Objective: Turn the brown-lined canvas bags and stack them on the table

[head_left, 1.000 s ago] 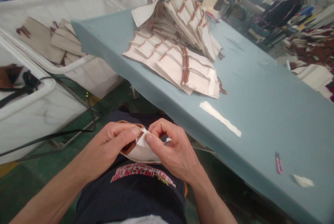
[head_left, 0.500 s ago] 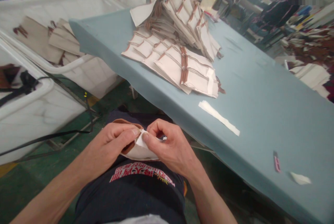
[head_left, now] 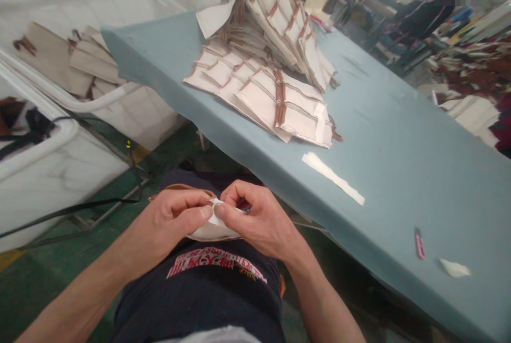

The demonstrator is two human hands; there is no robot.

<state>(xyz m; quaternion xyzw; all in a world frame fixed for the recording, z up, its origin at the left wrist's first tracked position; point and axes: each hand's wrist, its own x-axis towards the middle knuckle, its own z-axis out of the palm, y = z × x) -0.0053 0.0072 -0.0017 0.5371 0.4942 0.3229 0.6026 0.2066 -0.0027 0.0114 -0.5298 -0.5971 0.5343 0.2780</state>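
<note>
Close to my body I hold a cream fabric piece with a brown trim along its upper edge. My left hand pinches its edge between thumb and fingers. Beside it my right hand is closed, thumb pressed on a small white strip that lies against the fabric. The two thumbs are close together. Most of the strip and part of the fabric are hidden under the fingers. A bit of something dark shows behind my right hand; I cannot make it out.
A blue-grey table runs along my right. On it lie stacked cream pieces with brown straps, white strips, a pink cutter and a white scrap. White bins with fabric pieces stand left. A person is at the far right.
My left fingers have shifted slightly on the fabric's edge, and less of the brown trim below them shows. Both hands stay close together. The view has moved a little.
</note>
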